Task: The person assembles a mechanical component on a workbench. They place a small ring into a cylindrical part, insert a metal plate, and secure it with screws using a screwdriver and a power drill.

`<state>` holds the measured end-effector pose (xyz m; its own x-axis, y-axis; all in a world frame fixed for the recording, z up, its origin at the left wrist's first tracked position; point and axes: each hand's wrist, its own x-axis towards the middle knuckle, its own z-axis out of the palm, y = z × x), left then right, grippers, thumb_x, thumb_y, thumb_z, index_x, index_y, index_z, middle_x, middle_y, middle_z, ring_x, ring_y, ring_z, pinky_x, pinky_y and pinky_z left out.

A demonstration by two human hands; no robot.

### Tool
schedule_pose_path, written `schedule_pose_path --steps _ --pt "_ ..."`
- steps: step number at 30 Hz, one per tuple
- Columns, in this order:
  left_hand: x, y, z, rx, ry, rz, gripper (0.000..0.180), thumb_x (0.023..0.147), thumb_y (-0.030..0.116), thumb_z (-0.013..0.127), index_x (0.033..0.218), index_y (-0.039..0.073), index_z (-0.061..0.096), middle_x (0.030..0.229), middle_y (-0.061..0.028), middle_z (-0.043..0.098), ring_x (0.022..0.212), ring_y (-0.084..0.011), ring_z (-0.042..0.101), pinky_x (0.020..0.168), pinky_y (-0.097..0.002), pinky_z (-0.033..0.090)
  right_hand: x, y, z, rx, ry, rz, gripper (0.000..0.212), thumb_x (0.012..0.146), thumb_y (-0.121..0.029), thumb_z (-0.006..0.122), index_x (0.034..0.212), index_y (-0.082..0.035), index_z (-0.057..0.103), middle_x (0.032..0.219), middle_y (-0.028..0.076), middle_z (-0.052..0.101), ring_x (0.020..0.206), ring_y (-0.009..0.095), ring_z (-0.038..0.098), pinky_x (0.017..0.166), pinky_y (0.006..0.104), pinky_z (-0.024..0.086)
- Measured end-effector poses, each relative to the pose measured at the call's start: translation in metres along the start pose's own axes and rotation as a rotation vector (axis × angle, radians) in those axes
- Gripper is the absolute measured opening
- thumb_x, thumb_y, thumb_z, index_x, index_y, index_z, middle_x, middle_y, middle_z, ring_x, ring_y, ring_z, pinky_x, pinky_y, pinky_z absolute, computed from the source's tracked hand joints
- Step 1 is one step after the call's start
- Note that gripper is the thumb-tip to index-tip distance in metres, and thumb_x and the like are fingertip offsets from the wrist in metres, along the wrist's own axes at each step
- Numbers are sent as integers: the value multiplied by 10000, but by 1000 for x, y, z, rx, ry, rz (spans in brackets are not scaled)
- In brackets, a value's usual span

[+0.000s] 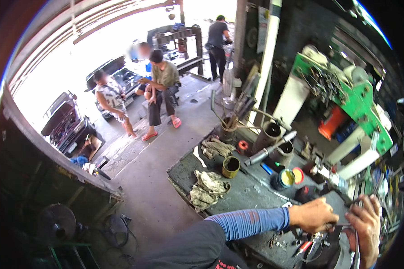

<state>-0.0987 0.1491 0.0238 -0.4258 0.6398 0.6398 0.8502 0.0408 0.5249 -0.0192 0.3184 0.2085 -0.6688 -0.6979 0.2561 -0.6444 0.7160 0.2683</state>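
Note:
My left hand (316,215), in a blue sleeve with stains, reaches across the workbench (251,197) and is closed in a fist at the right. A thin dark metal piece (343,224) shows between it and my right hand (366,224). What the left fist grips is hidden by the fingers. My right hand has its fingers curled at a shiny metal rod (356,251) near the picture's edge; its exact kind is unclear. Below the hands lie a red-handled tool (304,247) and several small metal parts (280,245).
On the bench are crumpled rags (208,190), a rusty can (231,167), an open tin (286,178), a metal tube (271,149) and tall cylinders (270,134). A green rack (368,101) with tools stands beyond. Several people sit or stand near open-hooded cars (67,123). A fan (58,223) is lower left.

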Motion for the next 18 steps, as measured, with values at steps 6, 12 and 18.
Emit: schedule_pose_path --steps 6,12,18 --pt "-10 -6 15 -1 192 38 277 895 384 765 919 113 711 822 -111 689 826 -330 696 809 -481 459 48 -5 -28 195 -271 -182 135 764 -68 725 899 -54 717 796 104 616 835 308 636 953 450 499" --pt "-9 -3 21 -54 265 -2 212 809 289 814 820 108 705 811 -95 664 809 -325 664 832 -476 437 49 -2 -23 233 -250 -181 83 777 -41 691 852 -62 660 765 128 606 791 329 627 931 454 504" --pt "-10 1 17 -92 276 -51 208 796 298 829 793 119 722 798 -92 679 813 -319 671 824 -470 432 55 -3 -22 254 -238 -179 148 757 -35 683 753 -74 540 689 137 498 719 369 545 803 463 460"
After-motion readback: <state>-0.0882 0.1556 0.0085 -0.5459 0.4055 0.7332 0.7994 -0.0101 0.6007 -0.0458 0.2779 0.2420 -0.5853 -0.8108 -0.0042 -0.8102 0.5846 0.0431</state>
